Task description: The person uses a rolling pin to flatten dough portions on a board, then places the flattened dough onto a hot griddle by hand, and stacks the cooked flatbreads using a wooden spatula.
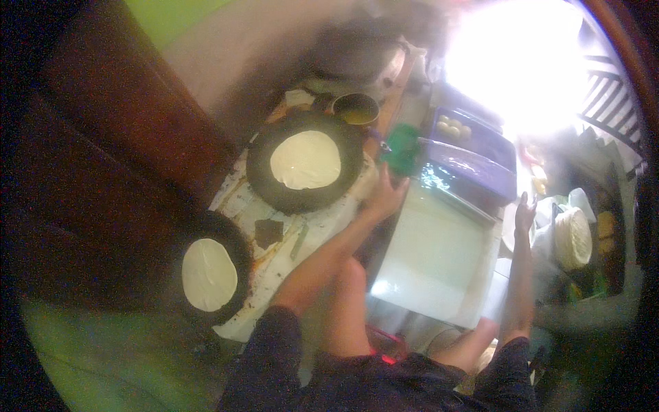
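Observation:
Beside a green plastic object (401, 149), my left hand (387, 193) has its thumb and fingers apart; whether the fingertips touch it, I cannot tell. My right hand (525, 212) is raised past the right edge of a pale smooth board (437, 252), near a white round item (509, 226); its grip is unclear. One thin round flatbread (306, 159) lies on a dark round griddle (262, 175). On a second dark griddle (242, 252), lower left, lies another flatbread (209, 274).
A purple plastic bin (494, 180) behind the board holds several dough balls (449, 127) under partial clear plastic. A pot (356, 109) with liquid stands behind the upper griddle. A brown square piece (269, 233) lies between the griddles. Stacked flatbreads (574, 239) stand at right.

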`<state>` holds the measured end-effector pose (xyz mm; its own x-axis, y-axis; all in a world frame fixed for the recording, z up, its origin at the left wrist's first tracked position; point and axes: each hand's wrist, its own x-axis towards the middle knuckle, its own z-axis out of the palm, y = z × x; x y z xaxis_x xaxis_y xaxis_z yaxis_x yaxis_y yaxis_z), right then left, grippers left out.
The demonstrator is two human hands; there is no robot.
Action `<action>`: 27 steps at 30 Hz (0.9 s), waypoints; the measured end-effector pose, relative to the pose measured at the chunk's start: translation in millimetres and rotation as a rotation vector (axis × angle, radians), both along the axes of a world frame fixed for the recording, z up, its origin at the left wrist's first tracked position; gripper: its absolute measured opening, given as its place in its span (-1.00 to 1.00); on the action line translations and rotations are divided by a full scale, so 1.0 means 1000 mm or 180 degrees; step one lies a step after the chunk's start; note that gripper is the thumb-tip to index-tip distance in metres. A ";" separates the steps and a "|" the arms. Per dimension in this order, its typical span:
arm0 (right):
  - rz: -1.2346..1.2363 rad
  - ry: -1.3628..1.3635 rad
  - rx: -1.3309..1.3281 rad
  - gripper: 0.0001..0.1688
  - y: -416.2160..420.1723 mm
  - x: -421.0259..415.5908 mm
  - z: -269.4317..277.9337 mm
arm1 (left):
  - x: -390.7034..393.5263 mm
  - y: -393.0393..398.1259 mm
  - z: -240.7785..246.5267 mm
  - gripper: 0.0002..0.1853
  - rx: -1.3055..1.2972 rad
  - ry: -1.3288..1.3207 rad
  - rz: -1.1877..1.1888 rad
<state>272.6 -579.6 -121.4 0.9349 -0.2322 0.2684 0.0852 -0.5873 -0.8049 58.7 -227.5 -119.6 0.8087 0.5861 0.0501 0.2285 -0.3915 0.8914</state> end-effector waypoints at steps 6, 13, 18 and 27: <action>0.1466 0.2374 -0.0040 -0.01 -0.045 -0.022 -0.026 | 0.036 -0.035 -0.048 0.01 -0.0476 0.1552 0.0216; 0.1452 -0.0875 -0.1699 -0.48 0.009 0.003 -0.013 | -0.013 -0.055 -0.041 -0.09 0.0848 0.2070 -0.0314; 0.1884 0.1187 -0.1849 -0.10 0.123 0.035 0.016 | 0.016 -0.070 -0.043 -0.05 0.1492 0.2139 -0.0617; 0.1464 0.0819 -0.2091 -0.10 0.190 0.120 -0.063 | 0.046 -0.049 -0.081 -0.28 0.2313 0.1480 -0.1610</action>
<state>392.7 -389.3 -184.9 0.9487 0.3157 -0.0186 0.2912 -0.8947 -0.3388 104.8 -276.9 -200.2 0.9849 0.1201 -0.1250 0.1495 -0.9536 0.2614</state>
